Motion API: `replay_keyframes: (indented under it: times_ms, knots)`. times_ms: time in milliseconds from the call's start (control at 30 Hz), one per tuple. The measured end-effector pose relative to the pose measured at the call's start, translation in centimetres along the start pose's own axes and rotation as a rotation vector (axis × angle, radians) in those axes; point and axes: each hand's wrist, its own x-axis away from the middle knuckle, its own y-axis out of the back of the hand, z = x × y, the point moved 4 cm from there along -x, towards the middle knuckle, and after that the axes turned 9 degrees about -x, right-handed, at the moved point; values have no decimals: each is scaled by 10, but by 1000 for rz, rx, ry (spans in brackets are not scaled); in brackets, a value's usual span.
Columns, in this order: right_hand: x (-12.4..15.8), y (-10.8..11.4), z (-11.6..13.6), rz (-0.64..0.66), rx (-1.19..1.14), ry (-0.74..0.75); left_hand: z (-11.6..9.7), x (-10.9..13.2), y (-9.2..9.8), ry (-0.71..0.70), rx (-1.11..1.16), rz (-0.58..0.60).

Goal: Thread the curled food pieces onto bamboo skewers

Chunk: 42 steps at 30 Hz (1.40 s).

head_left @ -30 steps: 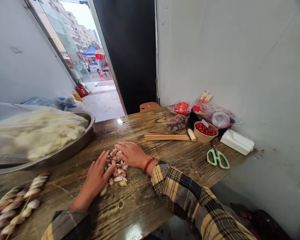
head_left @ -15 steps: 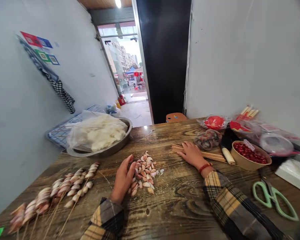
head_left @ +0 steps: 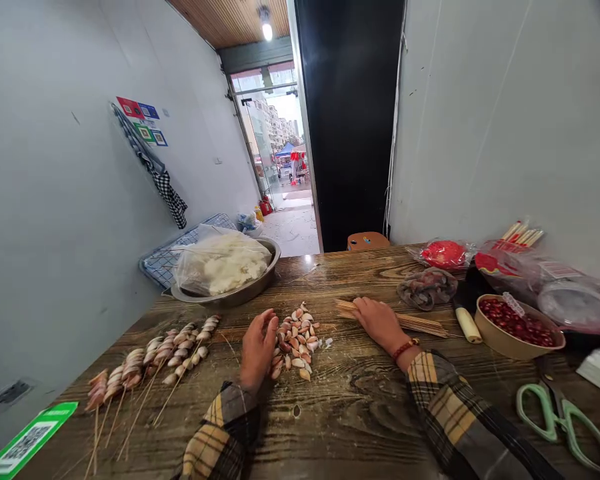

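My left hand (head_left: pixel 259 350) rests on the wooden table (head_left: pixel 340 427) at the left edge of a pile of garlic cloves (head_left: pixel 296 337). Its fingers are a little bent, the thumb apart, and nothing shows in them. My right hand (head_left: pixel 379 325) lies over a bundle of thin bamboo skewers (head_left: pixel 423 325), with its fingers drawn together on them near the left end. The palm hides the middle of the bundle. Left of the pile lie several skewers threaded with garlic cloves (head_left: pixel 133 367), their bare ends toward me.
A metal basin (head_left: pixel 240 293) with a plastic bag of pale food (head_left: pixel 230 263) stands at back left. To the right are a bowl of dark red pieces (head_left: pixel 520 323), a wooden-handled knife (head_left: pixel 467 325), a bagged dark item (head_left: pixel 427 288) and green-handled scissors (head_left: pixel 560 420). A green code card (head_left: pixel 27 440) is front left.
The view has swung a little left. My right hand has shifted slightly left along the skewers, and its fingers have come closer together. My left hand stays beside the garlic.
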Motion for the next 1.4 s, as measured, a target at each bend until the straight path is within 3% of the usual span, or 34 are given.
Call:
replay_keyframes:
  times_ms: [133,267,400,567,800,967,1167,1400]
  knots:
    - [5,3,12,43,-72,74,-49,8,-18,-188,-45,151]
    - [11,6,24,82,-90,137,-98,18,-52,-395,-324,312]
    - [15,5,32,129,-78,161,-124,27,-78,-530,-587,455]
    - [18,9,38,137,-72,200,-126,32,-75,-555,-719,471]
    - [20,9,41,148,-81,199,-115,39,-59,-565,-816,406]
    - [21,8,41,111,-79,224,-123,43,-61,-715,-946,494]
    - [22,8,41,88,-81,252,-126,46,-54,-844,-1035,453]
    - [21,5,38,77,-84,259,-121,47,-52,-819,-1050,419]
